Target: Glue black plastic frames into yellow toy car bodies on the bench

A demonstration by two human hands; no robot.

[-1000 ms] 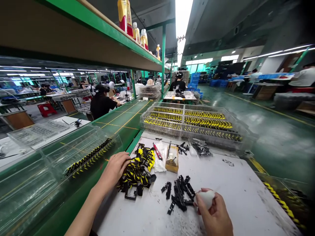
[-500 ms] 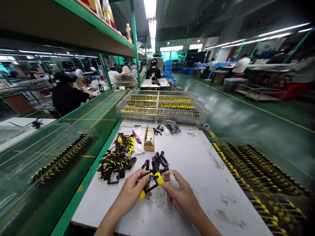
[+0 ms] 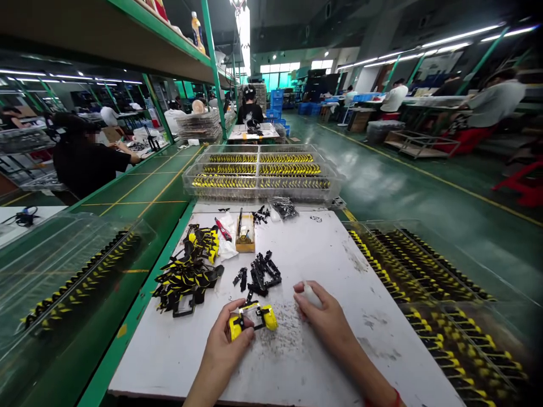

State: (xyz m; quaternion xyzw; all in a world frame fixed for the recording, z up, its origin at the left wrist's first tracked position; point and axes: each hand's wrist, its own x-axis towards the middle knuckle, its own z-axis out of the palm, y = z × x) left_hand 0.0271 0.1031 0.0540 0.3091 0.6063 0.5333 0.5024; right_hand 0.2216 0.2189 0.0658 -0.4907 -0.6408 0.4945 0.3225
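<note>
Left hand (image 3: 224, 350) grips a yellow-and-black plastic frame (image 3: 253, 316) on the table (image 3: 144, 362), right hand (image 3: 323, 314) curls round a white ball (image 3: 311, 295); I judge a steady grip best.

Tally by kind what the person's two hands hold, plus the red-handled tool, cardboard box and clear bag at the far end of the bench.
yellow-and-black plastic part, in the left hand: 1
white pad, in the right hand: 1
red-handled tool: 1
small cardboard box: 1
clear plastic bag: 1
Total: 5
</note>
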